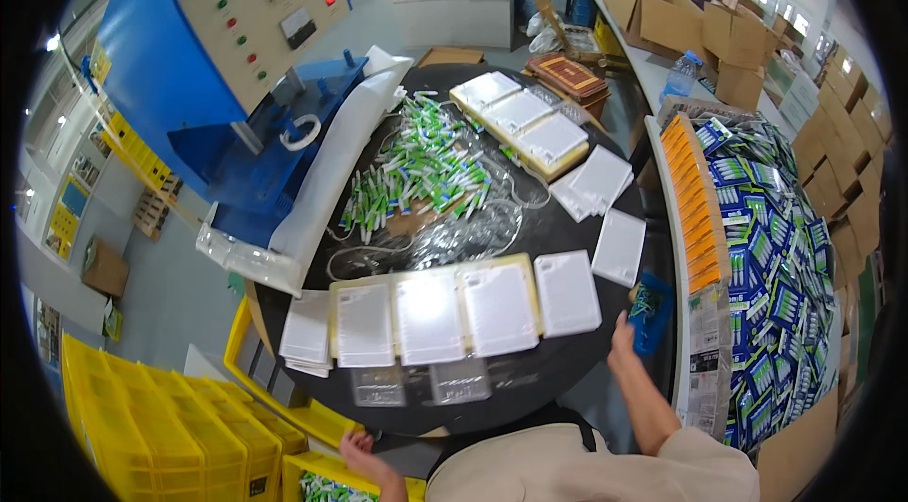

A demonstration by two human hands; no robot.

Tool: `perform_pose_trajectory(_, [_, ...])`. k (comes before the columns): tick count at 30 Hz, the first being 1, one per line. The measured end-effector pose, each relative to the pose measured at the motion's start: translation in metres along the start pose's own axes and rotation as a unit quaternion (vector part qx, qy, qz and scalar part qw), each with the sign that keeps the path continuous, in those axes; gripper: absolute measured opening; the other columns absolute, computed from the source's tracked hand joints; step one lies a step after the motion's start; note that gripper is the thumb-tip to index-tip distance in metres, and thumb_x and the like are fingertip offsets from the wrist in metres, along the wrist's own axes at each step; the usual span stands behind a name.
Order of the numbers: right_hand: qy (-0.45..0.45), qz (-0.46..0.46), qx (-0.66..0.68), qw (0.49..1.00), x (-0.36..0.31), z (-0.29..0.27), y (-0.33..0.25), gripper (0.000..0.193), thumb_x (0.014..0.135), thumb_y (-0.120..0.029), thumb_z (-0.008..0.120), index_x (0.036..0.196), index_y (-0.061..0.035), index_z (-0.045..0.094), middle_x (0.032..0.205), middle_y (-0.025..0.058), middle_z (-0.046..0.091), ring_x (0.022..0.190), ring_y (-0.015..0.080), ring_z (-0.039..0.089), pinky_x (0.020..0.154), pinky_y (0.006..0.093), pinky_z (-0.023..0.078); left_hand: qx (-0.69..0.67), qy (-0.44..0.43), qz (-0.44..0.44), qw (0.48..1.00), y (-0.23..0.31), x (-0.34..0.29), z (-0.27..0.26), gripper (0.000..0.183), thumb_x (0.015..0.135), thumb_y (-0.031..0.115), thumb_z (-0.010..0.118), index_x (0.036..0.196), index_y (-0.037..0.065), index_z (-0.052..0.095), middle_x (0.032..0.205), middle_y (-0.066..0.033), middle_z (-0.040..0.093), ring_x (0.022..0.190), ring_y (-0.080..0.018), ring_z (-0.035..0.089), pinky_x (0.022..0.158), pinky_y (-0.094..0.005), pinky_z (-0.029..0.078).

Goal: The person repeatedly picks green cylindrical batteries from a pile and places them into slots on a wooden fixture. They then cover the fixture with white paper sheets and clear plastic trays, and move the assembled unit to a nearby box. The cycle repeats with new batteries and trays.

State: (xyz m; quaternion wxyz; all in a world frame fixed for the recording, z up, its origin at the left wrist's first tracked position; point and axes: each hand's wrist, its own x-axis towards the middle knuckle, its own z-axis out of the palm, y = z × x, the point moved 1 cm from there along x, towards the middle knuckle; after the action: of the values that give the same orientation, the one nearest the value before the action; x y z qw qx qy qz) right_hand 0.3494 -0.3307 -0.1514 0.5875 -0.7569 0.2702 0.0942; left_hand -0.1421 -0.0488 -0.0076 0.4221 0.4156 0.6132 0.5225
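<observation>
My right hand is at the right edge of the round black table, fingers curled in, beside a blue tray with small green-and-white things in it. Whether it grips that tray is unclear. Low on the left, my left hand has bent fingers near the rim of a yellow crate; what they close on is hidden. White rectangular cards lie in a row before me, several on a yellowish board. Beyond them spreads a pile of green-and-white cylinders by crumpled clear plastic.
A blue machine with a button panel stands at the left. More white cards lie at the table's far right. A large bin of blue-and-green packs is on the right, with cardboard boxes behind. Yellow crates stack at lower left.
</observation>
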Motion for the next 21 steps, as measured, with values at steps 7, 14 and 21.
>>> perform_pose_trajectory(7, [-0.574,-0.174,-0.375,0.707,-0.161,-0.052,-0.048,0.036,0.100,-0.035,0.058,0.116,-0.0052,0.071,0.102,0.0147,0.076,0.086,0.0262,0.074,0.078,0.0418,0.057,-0.106,0.076,-0.399,0.908,-0.088,0.011,-0.050,0.063,0.105,0.050,0.049,0.138,-0.003,0.054,0.144,-0.0239,0.055,0.137,-0.0328,0.051,0.111,-0.0431,0.045])
perform_pose_trajectory(14, [-0.132,-0.635,-0.425,0.631,-0.116,0.012,-0.235,0.053,0.076,0.009,0.058,0.127,-0.0051,0.063,0.131,0.0169,0.061,0.126,0.0378,0.054,0.104,0.0468,0.046,-0.297,0.003,-0.516,0.803,-0.090,-0.019,-0.001,0.062,0.103,0.060,0.040,0.132,0.008,0.056,0.129,-0.0101,0.061,0.122,-0.0270,0.056,0.108,-0.0462,0.040])
perform_pose_trajectory(21, [-0.404,-0.649,-0.515,0.387,-0.182,0.037,-0.178,0.081,0.079,-0.006,0.071,0.154,-0.0098,0.040,0.163,0.0206,0.033,0.153,0.0348,0.029,0.122,0.0571,0.027,-0.432,-0.054,-0.480,0.762,-0.108,0.015,0.004,0.078,0.102,0.069,0.028,0.147,0.009,0.050,0.154,-0.0132,0.049,0.143,-0.0324,0.043,0.118,-0.0542,0.031])
